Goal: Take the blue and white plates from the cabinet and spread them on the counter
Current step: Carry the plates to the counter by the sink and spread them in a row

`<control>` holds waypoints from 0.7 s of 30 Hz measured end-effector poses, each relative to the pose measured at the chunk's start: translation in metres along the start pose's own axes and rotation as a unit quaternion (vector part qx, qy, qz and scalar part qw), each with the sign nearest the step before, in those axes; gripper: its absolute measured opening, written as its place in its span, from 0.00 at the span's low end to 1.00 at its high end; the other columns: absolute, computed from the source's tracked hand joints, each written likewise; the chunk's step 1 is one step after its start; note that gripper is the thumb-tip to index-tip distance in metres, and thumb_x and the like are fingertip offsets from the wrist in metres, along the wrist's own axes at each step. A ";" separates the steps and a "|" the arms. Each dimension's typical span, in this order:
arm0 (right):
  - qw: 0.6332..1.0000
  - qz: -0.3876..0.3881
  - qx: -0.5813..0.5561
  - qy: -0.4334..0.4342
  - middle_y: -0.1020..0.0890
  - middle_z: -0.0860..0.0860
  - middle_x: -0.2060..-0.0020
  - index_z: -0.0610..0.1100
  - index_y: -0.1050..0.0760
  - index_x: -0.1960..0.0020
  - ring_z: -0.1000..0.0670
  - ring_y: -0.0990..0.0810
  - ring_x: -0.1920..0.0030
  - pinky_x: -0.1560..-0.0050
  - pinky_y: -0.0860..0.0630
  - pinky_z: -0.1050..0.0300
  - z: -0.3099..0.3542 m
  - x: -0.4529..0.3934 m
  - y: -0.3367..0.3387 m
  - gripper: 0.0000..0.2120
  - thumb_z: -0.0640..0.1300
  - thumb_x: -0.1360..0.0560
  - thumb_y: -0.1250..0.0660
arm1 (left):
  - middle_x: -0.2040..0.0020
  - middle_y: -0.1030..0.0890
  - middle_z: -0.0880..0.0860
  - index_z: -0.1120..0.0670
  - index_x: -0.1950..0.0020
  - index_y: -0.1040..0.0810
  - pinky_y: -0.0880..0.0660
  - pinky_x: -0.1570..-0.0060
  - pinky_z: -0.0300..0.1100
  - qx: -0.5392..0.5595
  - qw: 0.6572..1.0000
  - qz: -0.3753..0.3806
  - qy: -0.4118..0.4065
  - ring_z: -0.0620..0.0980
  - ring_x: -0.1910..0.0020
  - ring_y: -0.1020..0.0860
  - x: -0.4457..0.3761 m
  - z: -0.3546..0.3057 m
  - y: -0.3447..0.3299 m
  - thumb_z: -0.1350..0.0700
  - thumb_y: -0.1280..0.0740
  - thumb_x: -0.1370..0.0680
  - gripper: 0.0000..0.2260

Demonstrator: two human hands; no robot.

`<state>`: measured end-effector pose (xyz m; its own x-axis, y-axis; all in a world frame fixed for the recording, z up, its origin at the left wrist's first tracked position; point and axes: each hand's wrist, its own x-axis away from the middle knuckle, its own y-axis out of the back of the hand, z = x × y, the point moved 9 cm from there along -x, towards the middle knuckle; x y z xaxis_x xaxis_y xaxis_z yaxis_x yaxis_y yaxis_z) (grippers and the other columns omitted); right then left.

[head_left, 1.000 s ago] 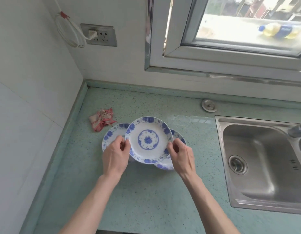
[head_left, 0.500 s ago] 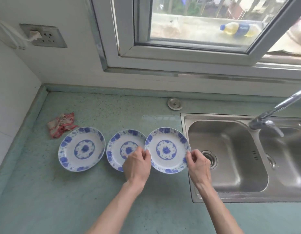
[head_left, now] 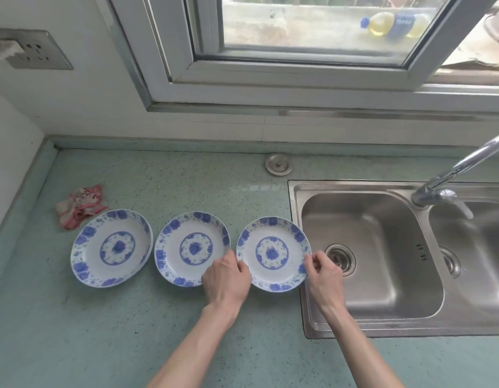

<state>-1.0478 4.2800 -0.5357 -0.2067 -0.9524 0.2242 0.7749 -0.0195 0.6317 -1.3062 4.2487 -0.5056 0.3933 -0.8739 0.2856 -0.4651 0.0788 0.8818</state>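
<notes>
Three blue and white plates lie in one row on the green counter. The left plate is at about 9 o'clock from the middle of the picture, the middle plate is close to the centre, and the right plate is just beside the rim of the steel sink, which lies at 3 o'clock from it. The left plate and the middle plate are just beside each other; whether their rims touch I cannot tell. There is a small gap between the middle and the right plate.

The left hand pinches the right plate at its 8 o'clock edge, and the right hand pinches it at its 4 o'clock edge. Both hands are closed on the rim, and the plate seems to rest flat on the counter.

I judge that the step in hand is the setting down of the last plate, so the spreading is almost done. The next move calls only for opening the fingers and lifting both hands away without pushing the plate toward the sink edge. A red and white cloth lies at 11 o'clock from the left plate, close to it.
</notes>
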 end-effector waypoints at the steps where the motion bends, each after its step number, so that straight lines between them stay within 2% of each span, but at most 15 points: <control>1: 1.000 0.003 0.000 -0.003 0.20 0.50 0.69 0.40 0.24 0.60 0.52 0.27 0.70 0.68 0.31 0.63 -0.001 -0.001 -0.003 0.14 0.44 0.17 0.33 | 0.64 0.22 0.50 0.53 0.54 0.26 0.31 0.64 0.44 -0.005 1.000 0.000 0.003 0.50 0.66 0.25 -0.001 0.001 0.000 0.54 0.40 0.16 0.08; 8: 1.000 0.011 -0.012 0.002 0.25 0.54 0.72 0.44 0.29 0.63 0.53 0.32 0.71 0.69 0.33 0.65 0.009 0.001 -0.010 0.16 0.43 0.17 0.33 | 0.59 0.19 0.52 0.55 0.48 0.22 0.31 0.62 0.45 -0.029 1.000 0.000 0.005 0.52 0.63 0.24 -0.003 0.006 0.003 0.54 0.40 0.16 0.09; 14: 1.000 0.017 -0.004 -0.004 0.24 0.54 0.72 0.43 0.26 0.62 0.55 0.31 0.71 0.70 0.33 0.64 0.007 -0.003 -0.011 0.15 0.44 0.17 0.33 | 0.56 0.17 0.53 0.56 0.44 0.23 0.28 0.61 0.45 -0.063 0.998 0.007 -0.017 0.51 0.62 0.23 -0.003 0.002 -0.001 0.53 0.42 0.15 0.10; 18: 1.000 0.015 0.004 -0.026 0.24 0.53 0.72 0.41 0.26 0.63 0.50 0.29 0.70 0.68 0.33 0.66 0.004 -0.005 -0.010 0.18 0.48 0.17 0.34 | 0.55 0.16 0.52 0.55 0.42 0.23 0.26 0.60 0.46 -0.070 0.997 0.006 -0.029 0.52 0.61 0.21 -0.003 0.001 0.000 0.51 0.42 0.15 0.11; 19: 0.999 0.014 0.006 -0.031 0.24 0.53 0.72 0.42 0.26 0.63 0.50 0.28 0.69 0.66 0.32 0.65 0.005 -0.005 -0.009 0.19 0.51 0.17 0.35 | 0.56 0.16 0.52 0.54 0.43 0.23 0.24 0.59 0.47 -0.071 0.997 0.005 -0.033 0.53 0.61 0.19 -0.002 0.001 0.002 0.50 0.42 0.15 0.12; 21: 0.999 0.007 0.008 -0.048 0.22 0.52 0.70 0.42 0.25 0.61 0.47 0.25 0.66 0.63 0.29 0.53 0.008 -0.006 -0.005 0.20 0.55 0.17 0.37 | 0.57 0.16 0.52 0.54 0.45 0.22 0.21 0.58 0.47 -0.070 0.997 -0.003 -0.041 0.53 0.60 0.17 0.000 0.001 0.008 0.47 0.43 0.14 0.14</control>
<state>-1.0552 4.2880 -0.5346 -0.2530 -0.9187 0.3034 0.7685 -0.0004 0.6398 -1.3107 4.2485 -0.4983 0.3274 -0.9100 0.2544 -0.3454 0.1354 0.9286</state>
